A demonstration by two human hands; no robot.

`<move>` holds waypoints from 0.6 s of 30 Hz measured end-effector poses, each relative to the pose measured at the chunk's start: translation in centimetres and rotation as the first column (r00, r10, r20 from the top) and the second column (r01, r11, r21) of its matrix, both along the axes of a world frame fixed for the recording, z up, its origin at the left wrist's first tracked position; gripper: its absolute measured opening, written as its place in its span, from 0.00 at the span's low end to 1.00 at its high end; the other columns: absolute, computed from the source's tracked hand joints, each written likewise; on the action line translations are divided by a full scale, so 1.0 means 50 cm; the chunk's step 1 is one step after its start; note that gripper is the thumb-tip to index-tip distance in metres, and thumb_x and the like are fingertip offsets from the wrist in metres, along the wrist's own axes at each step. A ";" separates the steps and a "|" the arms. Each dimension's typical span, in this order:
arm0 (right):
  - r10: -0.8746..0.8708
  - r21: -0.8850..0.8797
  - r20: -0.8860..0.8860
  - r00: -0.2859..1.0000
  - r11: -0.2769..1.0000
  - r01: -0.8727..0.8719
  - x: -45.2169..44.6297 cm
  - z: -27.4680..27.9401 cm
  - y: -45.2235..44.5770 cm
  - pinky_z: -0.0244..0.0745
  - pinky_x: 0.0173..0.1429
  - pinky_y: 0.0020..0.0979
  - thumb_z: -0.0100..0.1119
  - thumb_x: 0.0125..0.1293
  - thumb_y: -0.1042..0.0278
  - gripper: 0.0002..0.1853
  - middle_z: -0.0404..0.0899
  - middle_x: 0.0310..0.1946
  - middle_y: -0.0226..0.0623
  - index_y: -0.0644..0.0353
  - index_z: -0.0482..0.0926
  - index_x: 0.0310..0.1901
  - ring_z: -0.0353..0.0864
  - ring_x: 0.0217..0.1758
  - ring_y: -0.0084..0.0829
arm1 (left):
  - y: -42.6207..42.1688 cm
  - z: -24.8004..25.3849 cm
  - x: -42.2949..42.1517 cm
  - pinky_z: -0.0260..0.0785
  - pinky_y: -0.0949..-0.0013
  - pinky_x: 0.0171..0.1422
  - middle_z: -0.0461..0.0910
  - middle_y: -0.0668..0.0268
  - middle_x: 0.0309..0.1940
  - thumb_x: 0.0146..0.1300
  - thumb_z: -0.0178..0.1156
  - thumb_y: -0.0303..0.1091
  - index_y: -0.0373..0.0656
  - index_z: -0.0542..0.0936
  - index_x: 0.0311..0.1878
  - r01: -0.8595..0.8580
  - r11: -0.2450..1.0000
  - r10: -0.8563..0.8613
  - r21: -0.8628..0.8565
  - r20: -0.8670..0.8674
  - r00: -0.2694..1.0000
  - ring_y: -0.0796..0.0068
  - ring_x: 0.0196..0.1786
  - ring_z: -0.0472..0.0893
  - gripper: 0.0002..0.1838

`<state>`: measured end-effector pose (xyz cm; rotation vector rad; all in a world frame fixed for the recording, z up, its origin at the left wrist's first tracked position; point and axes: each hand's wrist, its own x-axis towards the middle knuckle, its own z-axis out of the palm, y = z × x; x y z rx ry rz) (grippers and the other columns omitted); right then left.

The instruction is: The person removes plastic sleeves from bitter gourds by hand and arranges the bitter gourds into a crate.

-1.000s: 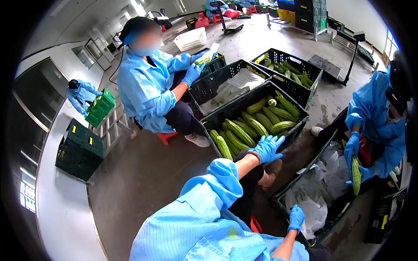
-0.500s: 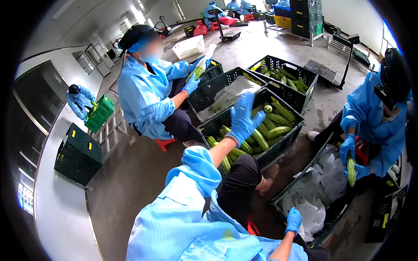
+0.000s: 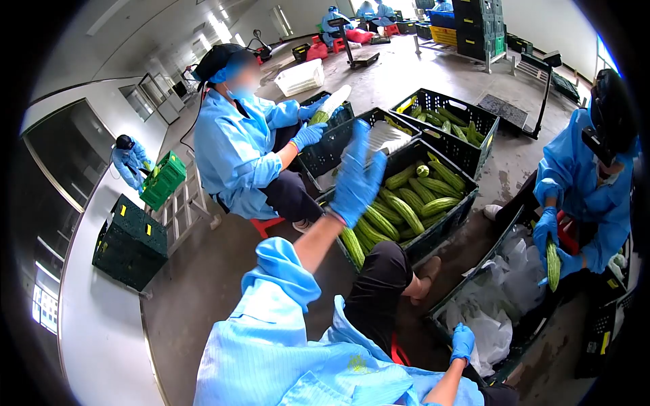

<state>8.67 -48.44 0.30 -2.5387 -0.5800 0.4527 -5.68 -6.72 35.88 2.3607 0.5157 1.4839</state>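
My left hand, in a blue glove, is raised over a dark crate of green bitter melons. Its fingers are spread, slightly blurred, with nothing in them. Low on the right, my right hand, also gloved, is closed at the near edge of another dark crate. Thin clear plastic bags lie in that crate beside the hand. Whether its curled fingers hold a bag or the rim is hidden.
A co-worker on the left holds a bitter melon partly inside a white sleeve. Another co-worker on the right holds a bitter melon. More crates, a white basket and a floor scale stand beyond.
My left hand has moved left and back toward me, still spread. My right hand stays by the bags. The left co-worker's white sleeve now covers more of the melon.
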 end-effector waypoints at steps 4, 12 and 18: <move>-0.078 0.060 -0.009 0.997 0.995 0.079 -0.012 0.015 0.000 0.74 0.36 0.44 0.47 0.72 0.51 0.23 0.82 0.26 0.50 0.65 0.82 0.35 0.83 0.32 0.46 | -0.177 -0.108 0.047 0.60 0.62 0.73 0.58 0.49 0.73 0.69 0.56 0.32 0.37 0.59 0.73 0.159 0.986 -0.164 -0.045 -0.145 0.976 0.55 0.72 0.65 0.32; -0.184 0.429 -0.072 0.980 0.881 0.197 -0.020 0.042 -0.023 0.70 0.31 0.29 0.50 0.74 0.55 0.17 0.80 0.24 0.30 0.60 0.82 0.44 0.74 0.24 0.22 | -0.464 -0.438 0.123 0.55 0.62 0.75 0.59 0.47 0.72 0.67 0.59 0.39 0.38 0.54 0.75 0.410 0.717 -0.615 -0.564 -0.234 0.753 0.55 0.73 0.63 0.38; -0.450 0.428 -0.378 0.809 0.690 0.584 0.049 -0.001 -0.196 0.69 0.29 0.25 0.50 0.74 0.54 0.17 0.80 0.27 0.31 0.57 0.81 0.48 0.74 0.25 0.20 | -0.485 -0.517 0.073 0.63 0.52 0.68 0.64 0.44 0.67 0.63 0.58 0.44 0.43 0.51 0.75 -0.055 0.729 -0.574 -0.682 -0.653 0.494 0.45 0.64 0.70 0.41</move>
